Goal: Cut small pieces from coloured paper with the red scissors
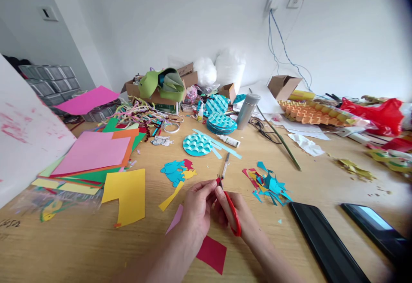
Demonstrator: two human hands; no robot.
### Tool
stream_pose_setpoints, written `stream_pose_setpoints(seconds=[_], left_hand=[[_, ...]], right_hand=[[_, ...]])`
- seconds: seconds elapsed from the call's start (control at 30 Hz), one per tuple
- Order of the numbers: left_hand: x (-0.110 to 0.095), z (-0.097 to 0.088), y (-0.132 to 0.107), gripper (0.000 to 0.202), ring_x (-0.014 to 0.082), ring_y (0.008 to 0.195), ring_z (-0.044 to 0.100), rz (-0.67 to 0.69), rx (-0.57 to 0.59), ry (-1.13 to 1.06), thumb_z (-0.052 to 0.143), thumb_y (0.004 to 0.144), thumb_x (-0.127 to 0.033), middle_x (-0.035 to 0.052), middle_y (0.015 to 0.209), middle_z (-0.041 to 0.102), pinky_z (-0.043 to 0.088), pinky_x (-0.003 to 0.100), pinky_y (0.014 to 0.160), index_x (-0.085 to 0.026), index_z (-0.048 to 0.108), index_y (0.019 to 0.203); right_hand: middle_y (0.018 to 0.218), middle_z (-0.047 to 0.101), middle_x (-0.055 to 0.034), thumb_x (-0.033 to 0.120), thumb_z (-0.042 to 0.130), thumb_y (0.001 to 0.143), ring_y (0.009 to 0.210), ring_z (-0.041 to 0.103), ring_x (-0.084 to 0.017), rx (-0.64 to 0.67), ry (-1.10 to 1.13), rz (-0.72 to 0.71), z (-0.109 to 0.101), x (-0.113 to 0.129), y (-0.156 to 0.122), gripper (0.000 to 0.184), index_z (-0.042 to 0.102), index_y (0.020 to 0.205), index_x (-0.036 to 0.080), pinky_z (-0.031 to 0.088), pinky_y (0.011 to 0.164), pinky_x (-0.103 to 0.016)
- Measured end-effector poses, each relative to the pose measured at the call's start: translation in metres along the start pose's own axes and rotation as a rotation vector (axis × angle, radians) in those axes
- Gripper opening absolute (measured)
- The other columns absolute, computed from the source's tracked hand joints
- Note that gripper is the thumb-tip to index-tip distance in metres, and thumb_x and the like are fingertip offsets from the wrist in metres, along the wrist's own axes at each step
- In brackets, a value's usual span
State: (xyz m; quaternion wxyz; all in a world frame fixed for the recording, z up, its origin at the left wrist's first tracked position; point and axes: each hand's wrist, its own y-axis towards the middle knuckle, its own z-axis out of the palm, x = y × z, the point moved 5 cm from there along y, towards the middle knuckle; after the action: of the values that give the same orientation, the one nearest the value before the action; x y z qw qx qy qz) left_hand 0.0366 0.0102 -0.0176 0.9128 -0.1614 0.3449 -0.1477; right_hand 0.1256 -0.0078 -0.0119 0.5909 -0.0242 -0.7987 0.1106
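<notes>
My right hand (244, 216) is closed round a pair of red-handled scissors (235, 219), whose dark blades point away from me. Pinched in the fingertips of my left hand (197, 208) is a small piece of red paper (218, 181), right at the blades and mostly hidden by my fingers. Under my wrists lies a dark red paper sheet (213, 255). Just beyond my left hand are blue fish cutouts (174, 171), with red and yellow ones beside them. A pen (225, 165) lies past the scissor tips.
Paper scraps (272, 184) are heaped to the right, near two phones (322, 236). Yellow paper (131, 197) and stacked coloured sheets (93, 152) lie left. Farther back are a wavy blue paper disc (197, 144), a glue bottle (229, 140), a grey flask (248, 110) and a green stick (283, 141).
</notes>
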Motion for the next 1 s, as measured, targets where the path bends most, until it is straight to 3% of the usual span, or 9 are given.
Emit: stream_pose_setpoints(seconds=[1.0], left_hand=[[0.0003, 0.0027, -0.0015, 0.017, 0.0132, 0.066, 0.060, -0.005, 0.036, -0.014, 0.080, 0.058, -0.022, 0.0076, 0.071, 0.068, 0.045, 0.023, 0.064, -0.011, 0.069, 0.067]], right_hand=[[0.033, 0.042, 0.0024, 0.079, 0.040, 0.073, 0.028, 0.036, -0.006, -0.068, 0.067, 0.077, -0.0008, -0.0010, -0.0009, 0.068, 0.046, 0.048, 0.017, 0.024, 0.033, -0.018]])
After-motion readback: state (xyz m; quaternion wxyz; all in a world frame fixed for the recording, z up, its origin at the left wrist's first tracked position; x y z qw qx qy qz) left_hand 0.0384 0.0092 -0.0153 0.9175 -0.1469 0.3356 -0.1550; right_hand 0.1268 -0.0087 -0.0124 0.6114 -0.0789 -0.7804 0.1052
